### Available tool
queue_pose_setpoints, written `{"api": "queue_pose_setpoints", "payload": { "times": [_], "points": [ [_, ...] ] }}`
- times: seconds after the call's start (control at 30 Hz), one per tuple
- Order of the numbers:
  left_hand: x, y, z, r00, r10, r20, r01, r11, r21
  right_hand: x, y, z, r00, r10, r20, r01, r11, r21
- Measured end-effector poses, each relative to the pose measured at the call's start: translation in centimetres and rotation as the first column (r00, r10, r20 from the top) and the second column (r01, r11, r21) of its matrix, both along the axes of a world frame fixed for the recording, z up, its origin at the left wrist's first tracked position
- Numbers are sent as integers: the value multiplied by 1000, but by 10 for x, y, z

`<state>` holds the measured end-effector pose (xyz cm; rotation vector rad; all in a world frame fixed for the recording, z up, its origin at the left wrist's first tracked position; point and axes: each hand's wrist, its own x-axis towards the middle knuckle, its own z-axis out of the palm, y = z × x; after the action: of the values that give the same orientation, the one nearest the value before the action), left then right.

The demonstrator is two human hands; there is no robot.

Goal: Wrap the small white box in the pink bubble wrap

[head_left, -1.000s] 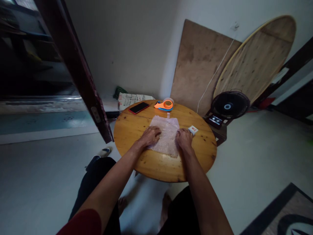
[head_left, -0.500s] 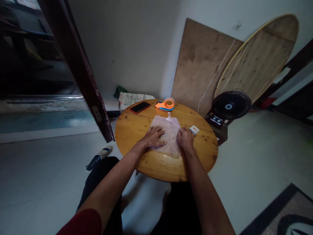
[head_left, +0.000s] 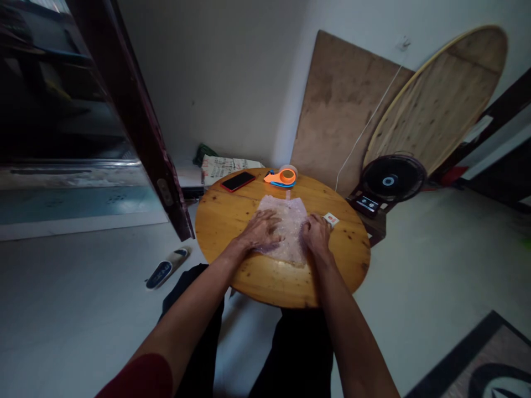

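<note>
A pinkish, see-through sheet of bubble wrap (head_left: 288, 224) lies on the round wooden table (head_left: 269, 284). My left hand (head_left: 262, 229) rests on its left part, fingers spread and pressing down. At the right edge of the wrap is my right hand (head_left: 317, 232), its fingers curled against that edge. A short strip of clear tape (head_left: 287, 195) sticks out at the wrap's far edge. Just beyond my right hand lies a small white card or packet (head_left: 331, 219) with a red mark. Whether anything is inside the wrap I cannot tell.
An orange and blue tape dispenser (head_left: 284, 177) and a red-edged phone (head_left: 238, 181) lie at the table's far side. A fan (head_left: 390, 179) stands to the right. Boards (head_left: 346, 105) lean on the wall. A slipper (head_left: 160, 273) is on the floor at left.
Both legs have shifted under the table, the left one inward, so more of the slipper shows. The hands stay almost where they were on the bubble wrap.
</note>
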<state>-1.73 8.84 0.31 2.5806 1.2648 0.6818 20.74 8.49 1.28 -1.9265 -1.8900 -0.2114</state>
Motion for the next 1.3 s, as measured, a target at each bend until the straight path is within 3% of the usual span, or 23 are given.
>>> {"api": "queue_pose_setpoints", "payload": {
  "times": [0.13,0.37,0.47,0.6,0.9,0.97,1.03,1.1,1.17,1.23,1.3],
  "points": [
    [0,-2,1,994,-73,-79,70,997,-29,2,1,-1,998,-59,-1,59,996,70],
    [2,-6,6,999,-34,-30,34,999,19,11,0,1,976,-215,-33,217,959,181],
    [4,-8,7,996,-90,3,90,995,48,17,2,-2,956,-288,-56,293,946,141],
    [6,-9,2,975,-217,-46,215,976,-35,23,4,-4,944,-318,-83,324,944,68],
    [6,-11,3,972,-230,-55,224,971,-88,34,3,6,899,-357,-254,372,928,12],
    [6,-13,5,971,-234,-55,229,969,-89,34,5,11,883,-279,-378,322,945,55],
    [6,-14,6,969,-242,-51,238,968,-85,31,7,14,828,-92,-553,206,967,149],
    [7,-15,8,966,-253,-46,248,965,-85,26,7,17,687,170,-707,26,966,257],
    [8,-15,10,965,-260,-44,255,963,-88,18,4,19,493,365,-790,-171,931,324],
    [10,-16,12,961,-273,-39,269,959,-84,8,-3,22,334,439,-834,-372,874,312],
    [12,-18,16,969,-248,-11,247,966,-73,-2,-13,27,250,430,-867,-560,795,233]
  ]
}}
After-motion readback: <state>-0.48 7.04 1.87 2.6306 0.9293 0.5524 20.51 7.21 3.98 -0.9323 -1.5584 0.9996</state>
